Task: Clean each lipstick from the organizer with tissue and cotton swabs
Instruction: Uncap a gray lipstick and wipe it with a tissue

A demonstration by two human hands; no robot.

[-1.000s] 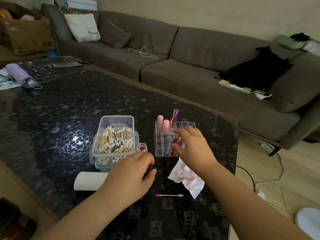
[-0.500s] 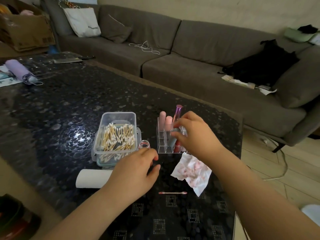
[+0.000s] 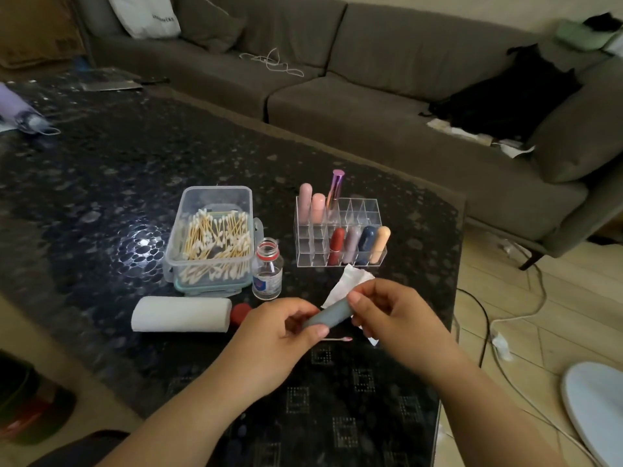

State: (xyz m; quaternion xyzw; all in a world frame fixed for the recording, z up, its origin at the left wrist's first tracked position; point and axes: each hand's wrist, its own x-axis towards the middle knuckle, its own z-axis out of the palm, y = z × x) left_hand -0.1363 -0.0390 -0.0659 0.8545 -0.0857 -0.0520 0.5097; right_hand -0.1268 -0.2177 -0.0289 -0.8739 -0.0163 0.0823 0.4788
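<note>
Both hands hold a grey lipstick tube level above the dark table, in front of the clear organizer. My left hand grips its near end and my right hand pinches its far end. Several lipsticks stand in the organizer, among them a red one, a dark blue one and a shiny purple one. A stained tissue lies under my right hand. One used cotton swab lies just below the tube. A clear box of cotton swabs stands left of the organizer.
A small open glass bottle stands between the swab box and the organizer, its red cap lying beside a white tissue roll. The table's right edge drops to a floor with cables. A grey sofa runs behind.
My right hand lifted the grey lipstick out of the organizer and brought it toward me. My left hand came up from the table and took hold of its other end.
</note>
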